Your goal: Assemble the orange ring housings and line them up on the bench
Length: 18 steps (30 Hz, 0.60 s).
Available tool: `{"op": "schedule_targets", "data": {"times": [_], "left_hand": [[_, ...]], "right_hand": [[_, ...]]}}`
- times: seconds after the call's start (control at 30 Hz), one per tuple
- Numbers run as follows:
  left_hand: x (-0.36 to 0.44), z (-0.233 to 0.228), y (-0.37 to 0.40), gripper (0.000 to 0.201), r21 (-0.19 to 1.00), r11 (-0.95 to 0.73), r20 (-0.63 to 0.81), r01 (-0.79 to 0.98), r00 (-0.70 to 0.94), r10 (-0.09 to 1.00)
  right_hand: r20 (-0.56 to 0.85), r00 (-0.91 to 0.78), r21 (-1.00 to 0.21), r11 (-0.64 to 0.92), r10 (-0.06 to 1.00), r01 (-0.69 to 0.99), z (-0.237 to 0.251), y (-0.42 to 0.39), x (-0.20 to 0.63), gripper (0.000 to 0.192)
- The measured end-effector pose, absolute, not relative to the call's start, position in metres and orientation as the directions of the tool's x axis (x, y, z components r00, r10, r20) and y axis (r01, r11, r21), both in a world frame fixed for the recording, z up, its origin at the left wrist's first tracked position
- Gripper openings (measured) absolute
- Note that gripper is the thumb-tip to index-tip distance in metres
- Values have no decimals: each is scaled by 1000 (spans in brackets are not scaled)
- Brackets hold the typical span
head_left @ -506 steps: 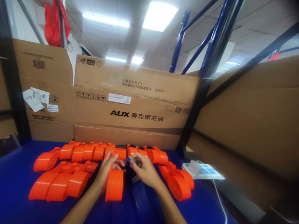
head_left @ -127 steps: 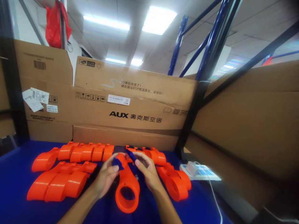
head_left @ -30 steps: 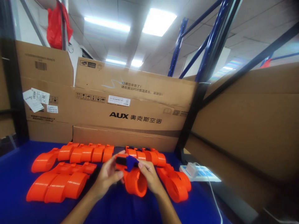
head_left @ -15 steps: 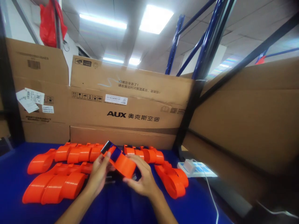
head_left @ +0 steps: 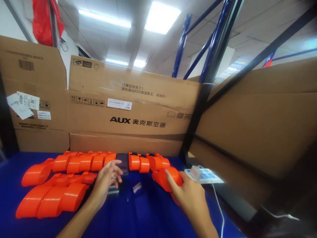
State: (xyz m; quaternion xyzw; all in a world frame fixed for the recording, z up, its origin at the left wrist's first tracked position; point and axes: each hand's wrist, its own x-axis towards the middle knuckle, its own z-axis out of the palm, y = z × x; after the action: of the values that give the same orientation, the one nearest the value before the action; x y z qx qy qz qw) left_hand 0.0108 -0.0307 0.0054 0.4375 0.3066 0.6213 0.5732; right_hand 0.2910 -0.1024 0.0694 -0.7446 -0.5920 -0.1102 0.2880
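Lower right of centre, the right hand's grip (head_left: 192, 193) clasps one orange piece (head_left: 174, 175); overlap hides its direction and long axis. The left hand's grip (head_left: 105, 181), centre-left, is loosely spread. Lower left, three orange rings (head_left: 51, 201) point down-left.

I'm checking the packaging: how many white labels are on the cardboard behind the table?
4: a tilted label, a straighter label overlapping it, a small label below that, all at left; a wide label above the AUX lettering. The overlap may hide more.
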Motion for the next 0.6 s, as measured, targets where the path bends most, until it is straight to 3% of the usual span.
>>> {"op": "schedule_targets", "data": {"times": [0.2, 0.33, 0.5, 0.6], "left_hand": [[9, 4, -30, 55, 867, -149, 196, -475, 51, 979], [9, 5, -31, 53, 860, -136, 197, -492, 74, 978], [9, 7, -34, 51, 854, -147, 214, -499, 81, 973], [9, 7, -34, 53, 848, -139, 216, -511, 93, 972]], "right_hand": [[387, 297, -230, -220, 873, 948, 61, -96, 281, 55], [376, 287, -235, -209, 881, 949, 53, -95, 279, 56], [396, 192, -301, -70, 898, 951, 45, -96, 290, 50], [381, 258, -315, -137, 888, 939, 47, -96, 306, 49]]}}
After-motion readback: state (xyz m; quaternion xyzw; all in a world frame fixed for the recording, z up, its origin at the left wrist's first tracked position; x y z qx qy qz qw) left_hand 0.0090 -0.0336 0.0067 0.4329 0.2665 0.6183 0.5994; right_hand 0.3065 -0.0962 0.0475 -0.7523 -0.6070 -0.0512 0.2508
